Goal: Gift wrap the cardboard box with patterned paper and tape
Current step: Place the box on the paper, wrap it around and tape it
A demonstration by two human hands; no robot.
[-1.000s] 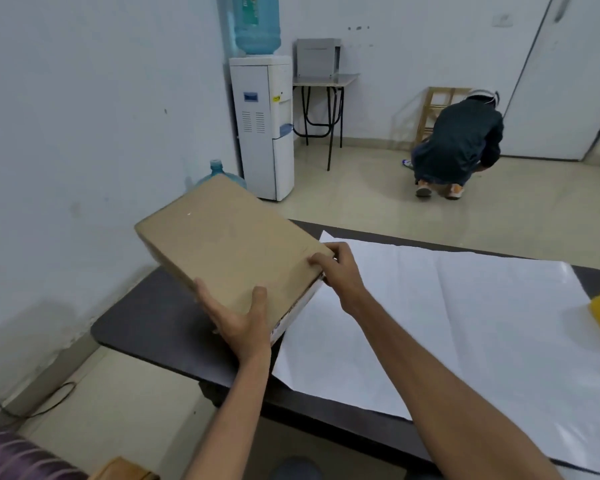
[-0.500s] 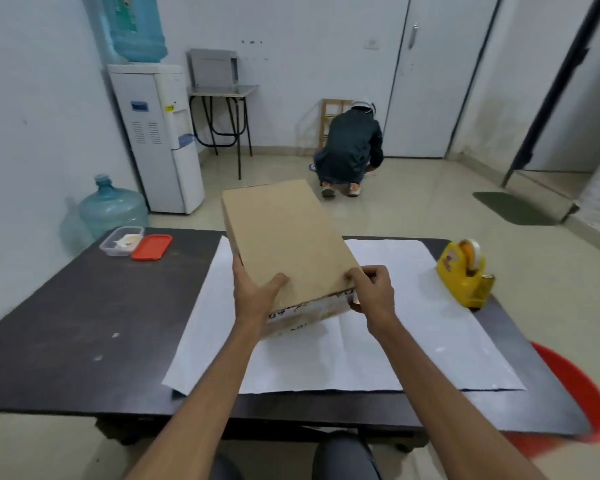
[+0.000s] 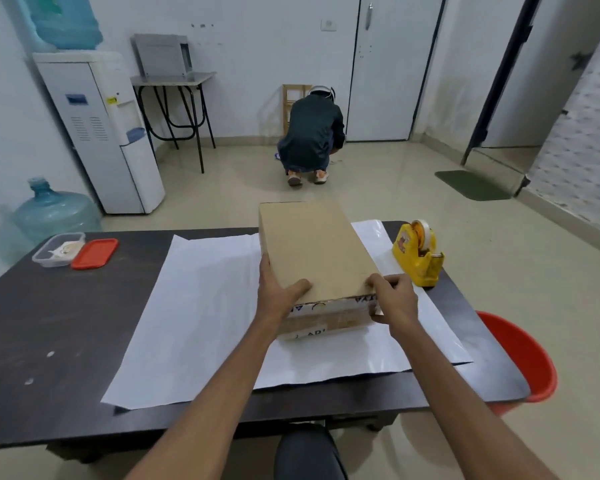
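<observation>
A brown cardboard box [image 3: 312, 247] with white tape on its near end is over the middle of a white sheet of wrapping paper [image 3: 201, 306], white side up, spread on the dark table [image 3: 49, 323]. My left hand [image 3: 278, 292] grips the box's near left corner, thumb on top. My right hand [image 3: 394, 299] grips the near right corner, fingers curled over the top edge. A yellow tape dispenser [image 3: 418, 254] stands on the table to the right of the box.
A clear container [image 3: 58, 249] and its red lid [image 3: 94, 253] sit at the table's far left. A red tub [image 3: 520, 358] is on the floor at the right. A person [image 3: 310, 133] crouches on the floor beyond the table. A water dispenser [image 3: 101, 133] stands by the left wall.
Both hands carried the box from the left side of the table to the middle of the paper and lowered it. My view swung right and downward.
</observation>
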